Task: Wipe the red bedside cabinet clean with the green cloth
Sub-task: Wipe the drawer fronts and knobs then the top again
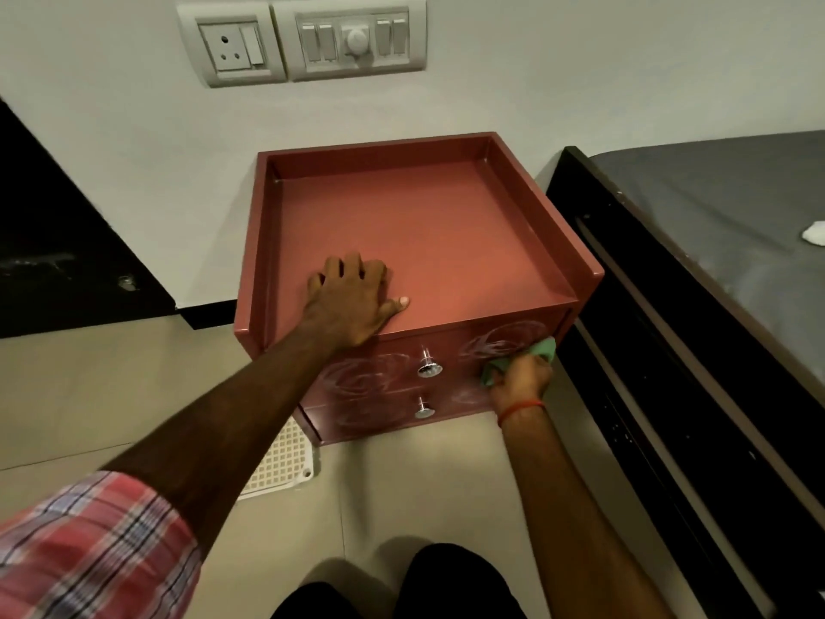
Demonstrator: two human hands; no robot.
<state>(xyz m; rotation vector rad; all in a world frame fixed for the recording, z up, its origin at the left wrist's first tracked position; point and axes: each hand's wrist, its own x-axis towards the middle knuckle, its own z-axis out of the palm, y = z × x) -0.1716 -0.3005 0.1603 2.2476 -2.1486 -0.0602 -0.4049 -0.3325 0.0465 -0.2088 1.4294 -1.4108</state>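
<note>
Two dark-clad knees (446, 583) are cut off by the bottom edge, and a plaid sleeve (89, 547) runs out at the lower left corner; on the floor a white gridded plate (281, 466) is half hidden behind the left forearm and the cabinet's base. The right hand (520, 382), a red thread (520, 411) at its wrist, has its grip clamped on the green cloth (542, 349), mostly buried in the fist, pressing it to the right end of the upper drawer front of the red bedside cabinet (446, 225). Pale swirled smears cover both drawer fronts around the chrome knobs (429, 366). The left hand (348, 301) lies flat on the cabinet top near its front edge, grip apart, fingers spread. Just right, a bed (714, 207) and a white scrap (814, 234) on it are cut by the frame. On the wall behind, a socket (232, 46) and a switch panel (348, 38) carry marks too blurred to read
</note>
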